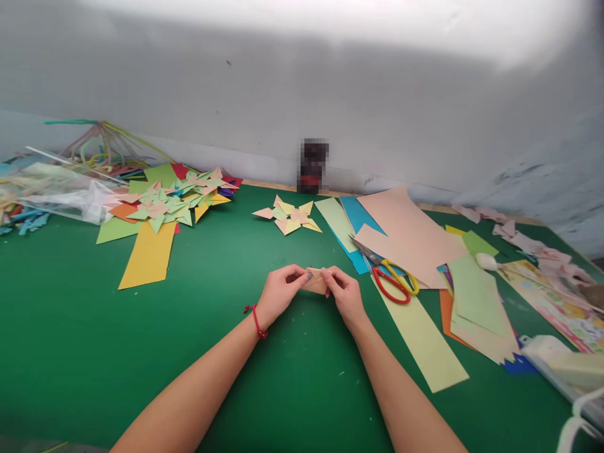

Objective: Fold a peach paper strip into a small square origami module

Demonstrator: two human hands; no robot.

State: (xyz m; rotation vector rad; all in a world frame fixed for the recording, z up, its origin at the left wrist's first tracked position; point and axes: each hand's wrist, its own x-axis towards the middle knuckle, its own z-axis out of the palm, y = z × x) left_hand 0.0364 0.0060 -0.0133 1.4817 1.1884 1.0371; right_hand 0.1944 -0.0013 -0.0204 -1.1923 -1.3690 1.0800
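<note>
Left hand (282, 290) and right hand (345, 294) pinch a small folded paper (315, 283) between them. Folding step, apparently; next crease would want even thumb pressure. Paper star (299, 218) beyond grip; scissors (377, 258) to grip's right.

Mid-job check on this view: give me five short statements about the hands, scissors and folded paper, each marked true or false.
1. The left hand and right hand both hold a small folded peach paper. True.
2. The left wrist is bare. False: a red cord bracelet circles it.
3. The scissors lie to the right of the held paper. True.
4. Both handle loops of the scissors are red. False: one is red, the other yellow.
5. A folded-paper star lies on the table beyond the hands. True.
</note>
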